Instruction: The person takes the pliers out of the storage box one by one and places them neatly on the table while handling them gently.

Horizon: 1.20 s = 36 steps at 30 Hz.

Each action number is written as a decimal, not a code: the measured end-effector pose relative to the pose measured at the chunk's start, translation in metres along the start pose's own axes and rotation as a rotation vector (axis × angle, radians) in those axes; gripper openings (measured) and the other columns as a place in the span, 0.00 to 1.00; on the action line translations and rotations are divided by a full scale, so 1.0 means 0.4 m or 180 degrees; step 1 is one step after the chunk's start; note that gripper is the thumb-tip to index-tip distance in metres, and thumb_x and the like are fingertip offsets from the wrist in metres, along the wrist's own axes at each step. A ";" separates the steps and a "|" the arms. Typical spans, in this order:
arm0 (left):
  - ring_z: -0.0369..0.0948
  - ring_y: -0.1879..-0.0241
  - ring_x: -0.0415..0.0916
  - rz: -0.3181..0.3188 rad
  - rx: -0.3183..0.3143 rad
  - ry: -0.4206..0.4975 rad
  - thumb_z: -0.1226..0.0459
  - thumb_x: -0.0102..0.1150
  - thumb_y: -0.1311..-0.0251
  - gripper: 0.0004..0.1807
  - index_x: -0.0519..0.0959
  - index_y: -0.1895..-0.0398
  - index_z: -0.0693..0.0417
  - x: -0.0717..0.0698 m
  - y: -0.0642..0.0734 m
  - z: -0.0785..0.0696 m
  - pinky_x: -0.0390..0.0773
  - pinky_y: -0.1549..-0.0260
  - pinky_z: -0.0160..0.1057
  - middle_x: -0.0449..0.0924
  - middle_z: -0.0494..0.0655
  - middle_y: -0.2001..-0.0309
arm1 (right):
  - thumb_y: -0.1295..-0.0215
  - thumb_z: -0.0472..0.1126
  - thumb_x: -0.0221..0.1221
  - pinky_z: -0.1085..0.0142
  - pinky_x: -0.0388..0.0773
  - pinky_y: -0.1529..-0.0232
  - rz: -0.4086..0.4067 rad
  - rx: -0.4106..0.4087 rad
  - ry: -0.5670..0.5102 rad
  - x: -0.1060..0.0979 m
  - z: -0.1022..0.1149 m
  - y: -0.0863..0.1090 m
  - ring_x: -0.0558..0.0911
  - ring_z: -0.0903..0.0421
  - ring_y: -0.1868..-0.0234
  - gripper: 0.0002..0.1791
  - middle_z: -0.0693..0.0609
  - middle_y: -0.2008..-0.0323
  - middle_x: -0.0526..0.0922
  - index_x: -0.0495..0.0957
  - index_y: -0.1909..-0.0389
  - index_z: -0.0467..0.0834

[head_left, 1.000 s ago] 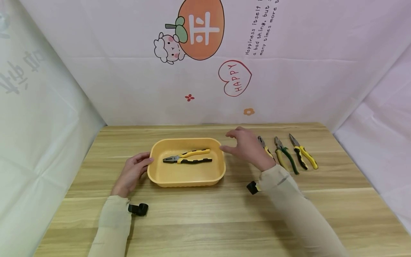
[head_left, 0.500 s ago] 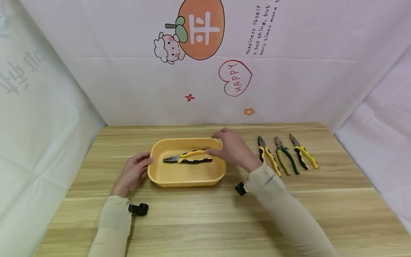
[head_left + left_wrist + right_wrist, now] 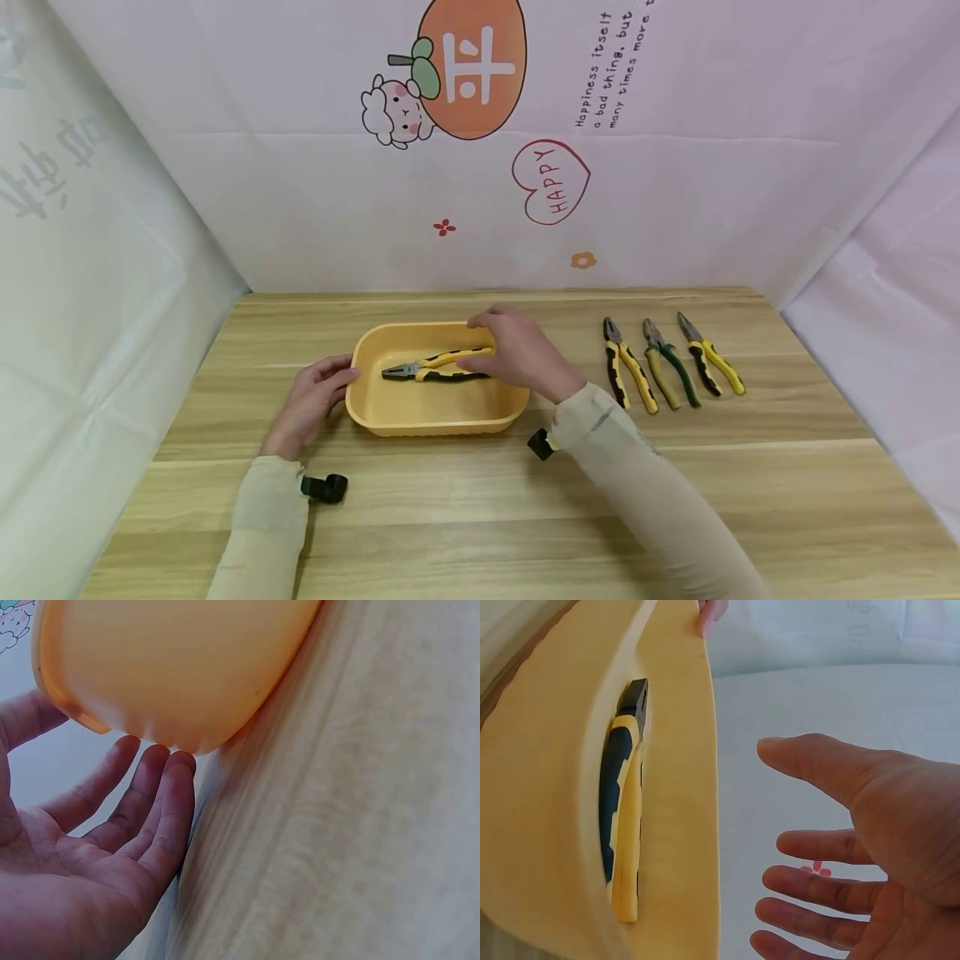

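Note:
In the head view, a yellow plastic basin stands on the table, with yellow-and-black combination pliers lying inside, jaws toward the left. My left hand holds the basin's left end, its thumb over the rim and its fingertips against the outer wall, as the left wrist view shows on the basin. My right hand is over the basin's right end, thumb and fingers spread apart, holding nothing. It overlaps the pliers' handle ends in the head view. The right wrist view shows the same pliers beyond the rim, apart from the fingers.
Right of the basin, three pliers lie in a row: a yellow-and-black pair, a green-handled pair and yellow-and-black long-nose pliers. A printed white cloth rises behind the wooden table.
My right hand has moved left from beside the basin to over its right end, uncovering the nearest of the three pliers. The left hand, basin and pliers stay in place.

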<state>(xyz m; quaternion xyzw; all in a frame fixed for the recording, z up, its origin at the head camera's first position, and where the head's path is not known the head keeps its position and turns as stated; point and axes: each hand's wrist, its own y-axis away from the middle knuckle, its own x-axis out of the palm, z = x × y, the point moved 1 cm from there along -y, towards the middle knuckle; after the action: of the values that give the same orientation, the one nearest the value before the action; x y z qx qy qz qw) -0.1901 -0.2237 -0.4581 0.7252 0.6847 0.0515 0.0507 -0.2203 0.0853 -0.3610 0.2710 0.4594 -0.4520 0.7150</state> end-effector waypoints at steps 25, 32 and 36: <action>0.34 0.51 0.80 0.0011 0.0011 -0.0005 0.62 0.57 0.26 0.28 0.68 0.32 0.73 -0.002 -0.005 0.003 0.81 0.52 0.30 0.71 0.65 0.38 | 0.39 0.56 0.71 0.54 0.74 0.38 -0.0043 -0.0431 0.0020 0.026 0.095 -0.042 0.77 0.47 0.41 0.32 0.45 0.41 0.80 0.80 0.39 0.42; 0.34 0.51 0.80 0.0004 0.0005 0.0004 0.62 0.57 0.25 0.28 0.67 0.32 0.73 -0.001 -0.005 0.000 0.81 0.52 0.30 0.70 0.67 0.37 | 0.39 0.56 0.71 0.51 0.74 0.38 -0.0047 -0.0378 -0.0041 0.039 0.094 -0.047 0.76 0.45 0.39 0.33 0.45 0.41 0.79 0.80 0.38 0.41; 0.34 0.51 0.80 0.0017 -0.0012 -0.0011 0.62 0.56 0.25 0.28 0.67 0.31 0.72 -0.001 -0.003 0.000 0.81 0.52 0.30 0.69 0.67 0.35 | 0.39 0.56 0.71 0.52 0.76 0.40 -0.0038 -0.0345 -0.0089 0.056 0.082 -0.049 0.76 0.46 0.40 0.33 0.45 0.40 0.79 0.80 0.38 0.41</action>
<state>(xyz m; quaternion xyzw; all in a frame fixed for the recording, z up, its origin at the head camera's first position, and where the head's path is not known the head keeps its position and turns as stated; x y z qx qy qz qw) -0.1914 -0.2241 -0.4581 0.7270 0.6826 0.0518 0.0532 -0.2206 0.0412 -0.3665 0.2228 0.4748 -0.4344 0.7323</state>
